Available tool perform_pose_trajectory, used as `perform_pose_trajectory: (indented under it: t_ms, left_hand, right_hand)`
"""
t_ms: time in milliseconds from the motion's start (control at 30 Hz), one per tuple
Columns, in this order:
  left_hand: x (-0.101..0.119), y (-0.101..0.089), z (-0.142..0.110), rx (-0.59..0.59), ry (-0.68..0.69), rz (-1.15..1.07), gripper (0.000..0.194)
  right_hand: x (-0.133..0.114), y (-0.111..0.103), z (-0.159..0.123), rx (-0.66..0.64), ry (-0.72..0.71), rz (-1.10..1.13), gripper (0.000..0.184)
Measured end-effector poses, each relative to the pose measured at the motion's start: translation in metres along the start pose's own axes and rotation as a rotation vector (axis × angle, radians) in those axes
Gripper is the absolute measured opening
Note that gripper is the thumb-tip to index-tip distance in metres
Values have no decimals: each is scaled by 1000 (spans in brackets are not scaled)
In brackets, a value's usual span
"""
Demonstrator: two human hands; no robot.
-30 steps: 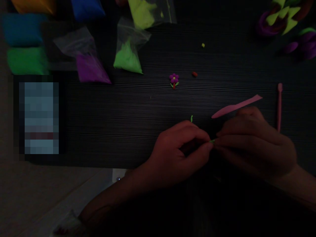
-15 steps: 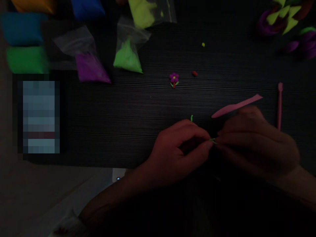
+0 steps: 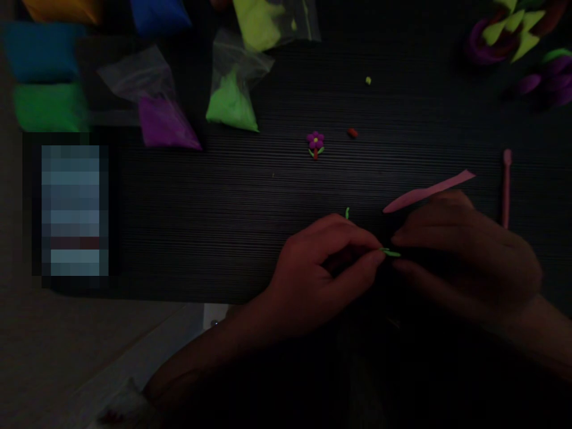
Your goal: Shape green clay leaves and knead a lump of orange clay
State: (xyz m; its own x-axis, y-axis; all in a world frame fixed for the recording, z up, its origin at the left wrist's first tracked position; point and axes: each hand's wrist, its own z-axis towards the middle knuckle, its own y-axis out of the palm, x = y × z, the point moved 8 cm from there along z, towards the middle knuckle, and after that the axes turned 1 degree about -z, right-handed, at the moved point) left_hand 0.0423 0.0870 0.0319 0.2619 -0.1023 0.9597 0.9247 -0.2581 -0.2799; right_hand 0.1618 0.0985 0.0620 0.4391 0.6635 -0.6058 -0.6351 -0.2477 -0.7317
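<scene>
Thin strips of light green clay (image 3: 391, 253) stick out from between the thumb and fingertip of my left hand (image 3: 328, 268), which pinches them. Just right of the strips is my right hand (image 3: 469, 256), its thumb and forefinger parted around their free end with nothing gripped. Beyond my left knuckles lies another small green clay piece (image 3: 347, 213). A pink modelling tool (image 3: 429, 190) rests beyond my right hand. Farther up, a tiny clay flower (image 3: 315, 143) has purple petals, a yellow centre, a red-brown stem and green leaves.
A red-brown clay bit (image 3: 353, 133) and a yellow clay bit (image 3: 368, 80) lie near the flower. Bags of purple clay (image 3: 165, 122) and green clay (image 3: 232, 104) stand upper left, among other colours. A second pink tool (image 3: 506, 190) and purple-yellow clay models (image 3: 489, 44) are at right. A blurred-out rectangle (image 3: 74, 208) is left.
My right thumb and forefinger have spread apart and let go of the green strips' right end, so more of it shows. My left hand keeps its pinch almost in place.
</scene>
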Motion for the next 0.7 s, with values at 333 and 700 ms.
perform_pose_trajectory:
  t_ms: [333, 700]
  left_hand:
    - [9, 0, -2, 58, 126, 114, 7]
    - [13, 2, -3, 83, 171, 196, 8]
  right_hand:
    - [0, 3, 1, -7, 6, -45, 18]
    - [-3, 0, 1, 22, -17, -78, 15]
